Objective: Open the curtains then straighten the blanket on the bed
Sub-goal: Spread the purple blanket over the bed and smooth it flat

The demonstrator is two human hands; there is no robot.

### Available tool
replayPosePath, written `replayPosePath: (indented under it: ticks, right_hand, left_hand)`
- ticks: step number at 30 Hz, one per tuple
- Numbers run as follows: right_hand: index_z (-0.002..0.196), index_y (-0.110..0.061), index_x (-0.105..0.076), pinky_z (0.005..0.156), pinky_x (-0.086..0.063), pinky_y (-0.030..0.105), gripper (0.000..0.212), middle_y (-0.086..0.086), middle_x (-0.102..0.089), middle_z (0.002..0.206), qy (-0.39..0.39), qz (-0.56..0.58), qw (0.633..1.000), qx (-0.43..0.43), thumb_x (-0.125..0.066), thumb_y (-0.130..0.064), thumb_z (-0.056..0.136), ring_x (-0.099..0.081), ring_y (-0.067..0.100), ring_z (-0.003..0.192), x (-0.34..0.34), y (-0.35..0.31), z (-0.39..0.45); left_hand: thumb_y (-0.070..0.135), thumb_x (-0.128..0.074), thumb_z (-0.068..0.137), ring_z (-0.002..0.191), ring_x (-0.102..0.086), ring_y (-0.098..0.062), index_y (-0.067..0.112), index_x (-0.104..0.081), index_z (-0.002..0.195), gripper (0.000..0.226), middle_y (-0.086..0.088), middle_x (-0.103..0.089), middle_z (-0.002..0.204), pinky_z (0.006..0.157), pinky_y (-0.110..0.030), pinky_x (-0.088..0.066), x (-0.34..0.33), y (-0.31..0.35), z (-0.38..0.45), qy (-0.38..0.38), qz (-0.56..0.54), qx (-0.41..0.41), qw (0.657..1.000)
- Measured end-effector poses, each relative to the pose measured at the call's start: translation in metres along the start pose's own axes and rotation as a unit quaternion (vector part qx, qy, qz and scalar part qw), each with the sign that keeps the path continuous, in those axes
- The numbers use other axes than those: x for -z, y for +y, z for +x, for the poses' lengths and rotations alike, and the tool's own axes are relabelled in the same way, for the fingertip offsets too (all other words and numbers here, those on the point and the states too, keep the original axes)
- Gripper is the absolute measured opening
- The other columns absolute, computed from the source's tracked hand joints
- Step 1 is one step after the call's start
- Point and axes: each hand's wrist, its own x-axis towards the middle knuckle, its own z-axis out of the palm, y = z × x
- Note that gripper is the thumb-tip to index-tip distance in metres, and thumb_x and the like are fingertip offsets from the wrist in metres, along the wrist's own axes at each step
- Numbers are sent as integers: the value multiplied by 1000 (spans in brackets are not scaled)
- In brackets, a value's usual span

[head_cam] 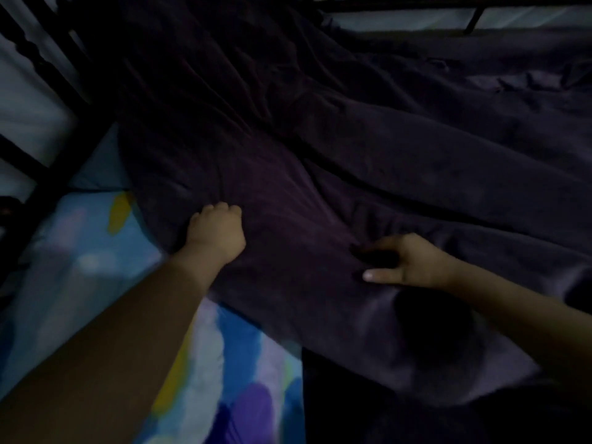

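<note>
A dark purple blanket (368,139) lies rumpled across most of the bed, with long folds running from the upper left toward the lower right. My left hand (216,232) is a closed fist gripping the blanket's left edge. My right hand (410,262) pinches a fold of the same blanket between thumb and fingers, about a forearm's length to the right of the left hand. No curtains are in view. The room is dim.
A bedsheet (96,251) with blue, yellow and purple blotches shows at the lower left where the blanket does not cover it. A dark bed frame (48,100) with bars runs along the left side and a rail (448,3) across the top.
</note>
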Motion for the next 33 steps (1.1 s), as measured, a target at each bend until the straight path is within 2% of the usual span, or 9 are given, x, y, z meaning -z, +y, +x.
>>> replayPosePath:
  ticks: [6,11,14,16,19,24,27,30,33]
  right_hand:
    - [71,-15,-67,50,-51,20,51,4,-68,63,40,-334,908,249,-77,-60,48,-65,21,55,-27,17,-115]
    - [134,-17,-34,101,-33,48,77,9,-33,144,-209,-418,884,-30,-56,-59,73,-28,29,132,-66,96,-201]
    - [145,-26,-1,105,-26,60,94,8,3,156,-142,-398,900,-109,-56,-58,76,-5,28,142,-81,126,-218]
    - [144,-27,11,100,-37,53,99,13,4,156,-63,-349,919,-174,-56,-56,77,-18,34,139,-86,128,-215]
    - [145,-17,-3,82,-52,40,68,24,-29,141,19,-319,921,-222,-45,-23,91,-56,34,106,-94,125,-204]
    - [117,-5,-55,83,-49,36,32,18,-63,115,31,-169,974,-149,-46,-8,86,-62,32,104,-68,134,-204]
    - [105,1,-65,74,-48,15,24,15,-71,103,51,129,986,-93,-57,2,83,-64,16,93,-36,139,-241]
    - [89,-8,-73,66,-54,11,31,-2,-76,77,24,448,892,-56,-53,13,79,-68,4,75,-22,124,-285]
    - [78,-14,-77,64,-57,16,30,-1,-77,72,1,568,823,-30,-53,0,67,-71,8,70,-25,99,-313]
  left_hand:
    - [15,-47,84,111,-49,-39,0,-55,104,26,-22,-56,117,89,-43,-44,-13,54,-81,16,-43,35,998]
    - [22,-45,86,109,-57,-35,-3,-63,101,33,-24,-60,119,87,-32,-45,-43,111,-142,-138,-163,70,974]
    - [28,-45,89,114,-56,-31,0,-62,113,40,-22,-60,124,92,-30,-43,-54,141,-166,-187,-205,65,959]
    - [28,-47,90,112,-56,-27,5,-58,119,38,-18,-59,127,90,-29,-42,-57,165,-179,-202,-271,56,940]
    - [24,-47,91,108,-53,-22,11,-51,123,35,-12,-56,128,83,-26,-38,-62,197,-195,-223,-326,41,918]
    - [42,-41,92,116,-51,-21,13,-41,135,52,-5,-52,132,94,-31,-42,-76,231,-223,-278,-393,83,873]
    - [60,-38,87,100,-56,-16,19,-39,136,64,0,-57,116,82,-30,-47,-75,246,-246,-329,-493,125,796]
    - [74,-45,67,98,-58,-16,27,-34,138,85,-7,-53,130,85,-34,-48,-64,258,-265,-347,-644,159,663]
    - [71,-50,51,101,-59,-19,29,-45,129,88,-6,-58,122,87,-37,-46,-52,278,-288,-361,-757,129,529]
